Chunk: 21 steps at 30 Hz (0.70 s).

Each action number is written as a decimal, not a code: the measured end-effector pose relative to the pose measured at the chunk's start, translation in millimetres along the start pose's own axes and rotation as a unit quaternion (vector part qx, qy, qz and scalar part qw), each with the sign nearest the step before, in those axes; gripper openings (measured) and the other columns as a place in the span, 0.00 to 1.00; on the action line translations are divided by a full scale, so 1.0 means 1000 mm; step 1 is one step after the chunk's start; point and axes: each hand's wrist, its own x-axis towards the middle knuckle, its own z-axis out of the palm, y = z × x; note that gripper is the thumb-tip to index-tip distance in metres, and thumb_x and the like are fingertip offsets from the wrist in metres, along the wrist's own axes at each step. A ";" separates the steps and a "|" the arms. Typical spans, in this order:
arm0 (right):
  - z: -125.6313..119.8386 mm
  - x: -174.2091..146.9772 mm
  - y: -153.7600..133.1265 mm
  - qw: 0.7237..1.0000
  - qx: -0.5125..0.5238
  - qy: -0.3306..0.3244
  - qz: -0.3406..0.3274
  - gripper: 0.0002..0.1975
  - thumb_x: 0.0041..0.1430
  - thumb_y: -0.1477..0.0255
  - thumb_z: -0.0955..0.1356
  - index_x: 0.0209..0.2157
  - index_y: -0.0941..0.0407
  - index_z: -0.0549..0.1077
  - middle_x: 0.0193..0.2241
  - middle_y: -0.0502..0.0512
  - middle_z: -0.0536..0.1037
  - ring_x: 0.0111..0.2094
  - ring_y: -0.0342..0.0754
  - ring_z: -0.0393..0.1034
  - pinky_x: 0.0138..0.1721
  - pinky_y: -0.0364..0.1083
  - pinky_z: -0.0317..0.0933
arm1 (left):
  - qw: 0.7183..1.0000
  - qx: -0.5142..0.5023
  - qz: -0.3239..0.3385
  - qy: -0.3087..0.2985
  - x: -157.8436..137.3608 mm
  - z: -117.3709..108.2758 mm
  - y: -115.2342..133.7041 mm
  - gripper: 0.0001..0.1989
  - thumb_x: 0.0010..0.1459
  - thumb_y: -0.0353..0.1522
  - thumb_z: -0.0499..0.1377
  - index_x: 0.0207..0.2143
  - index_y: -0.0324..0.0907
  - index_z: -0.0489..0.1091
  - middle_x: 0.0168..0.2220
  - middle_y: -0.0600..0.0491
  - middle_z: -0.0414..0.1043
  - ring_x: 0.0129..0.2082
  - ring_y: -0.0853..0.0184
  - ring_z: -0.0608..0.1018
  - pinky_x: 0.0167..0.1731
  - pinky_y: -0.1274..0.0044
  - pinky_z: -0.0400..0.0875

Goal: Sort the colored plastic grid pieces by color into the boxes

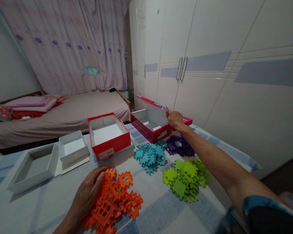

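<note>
At the lower left my left hand [89,190] lies against the edge of a pile of orange interlocking plastic tiles [116,193], its fingers stretched out and not closed on any tile. My right hand [176,119] reaches far forward, gripping the edge of the raised lid [152,103] of a red box [148,131]. The box's pale inside shows, with something white in it. Just in front of it lie teal tiles [150,156] and dark purple tiles [179,145]. Lime green tiles [185,178] are heaped beneath my right forearm.
Left of the lidded box stand an open red box [113,148], a small white box [74,151] and a grey-white tray [30,182]. All sit on a blue-and-white checked cloth [151,214]. Behind are a bed [92,105] and, at the right, white wardrobe doors [210,35].
</note>
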 end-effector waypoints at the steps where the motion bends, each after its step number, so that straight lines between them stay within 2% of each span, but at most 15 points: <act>1: -0.002 0.004 0.003 1.000 0.000 0.004 0.013 0.19 0.66 0.70 0.56 0.49 0.58 0.72 0.39 0.67 0.79 0.42 0.56 0.74 0.43 0.49 0.63 | 1.000 0.000 0.001 0.000 0.000 0.000 0.000 0.24 0.59 0.49 0.47 0.43 0.45 0.73 0.46 0.51 0.76 0.48 0.61 0.76 0.52 0.68 0.69; 5: -0.006 0.022 0.017 0.995 0.058 0.024 0.074 0.16 0.63 0.71 0.59 0.45 0.61 0.74 0.40 0.68 0.78 0.45 0.57 0.73 0.45 0.49 0.63 | 1.000 -0.001 0.001 0.005 0.000 -0.001 0.003 0.24 0.58 0.49 0.47 0.43 0.44 0.73 0.46 0.50 0.76 0.48 0.60 0.76 0.51 0.68 0.69; 9: 0.000 0.040 0.042 0.979 0.136 0.049 0.146 0.16 0.61 0.71 0.60 0.45 0.62 0.74 0.43 0.68 0.78 0.46 0.56 0.72 0.45 0.48 0.64 | 1.000 0.001 0.002 0.006 0.000 -0.001 0.004 0.24 0.58 0.49 0.47 0.42 0.45 0.73 0.46 0.51 0.76 0.47 0.61 0.76 0.51 0.69 0.70; 12: 0.013 0.045 0.063 0.962 0.163 0.057 0.211 0.16 0.61 0.72 0.60 0.45 0.63 0.73 0.40 0.66 0.78 0.40 0.53 0.74 0.39 0.46 0.67 | 1.000 0.002 0.004 0.008 0.000 0.000 0.002 0.24 0.58 0.49 0.47 0.42 0.45 0.73 0.46 0.51 0.76 0.47 0.61 0.77 0.51 0.69 0.70; 16: 0.038 0.035 0.085 0.933 0.192 0.050 0.299 0.18 0.54 0.72 0.66 0.47 0.65 0.70 0.34 0.64 0.78 0.34 0.53 0.75 0.32 0.48 0.69 | 1.000 0.007 0.006 0.014 0.001 0.001 -0.003 0.23 0.58 0.48 0.47 0.42 0.46 0.73 0.45 0.52 0.77 0.47 0.62 0.77 0.50 0.70 0.71; 19: 0.051 0.021 0.095 0.919 0.194 0.053 0.339 0.28 0.47 0.73 0.70 0.51 0.68 0.66 0.39 0.70 0.76 0.40 0.58 0.74 0.40 0.52 0.69 | 1.000 0.013 0.006 0.015 0.002 0.001 -0.003 0.23 0.58 0.49 0.47 0.42 0.46 0.74 0.45 0.52 0.77 0.47 0.62 0.77 0.50 0.70 0.71; 21: 0.055 0.012 0.100 0.918 0.197 0.062 0.339 0.31 0.47 0.71 0.71 0.53 0.68 0.64 0.44 0.73 0.74 0.46 0.60 0.72 0.46 0.54 0.66 | 1.000 0.015 0.010 0.014 0.002 0.000 -0.002 0.23 0.58 0.49 0.47 0.42 0.46 0.74 0.45 0.52 0.77 0.47 0.61 0.77 0.50 0.70 0.71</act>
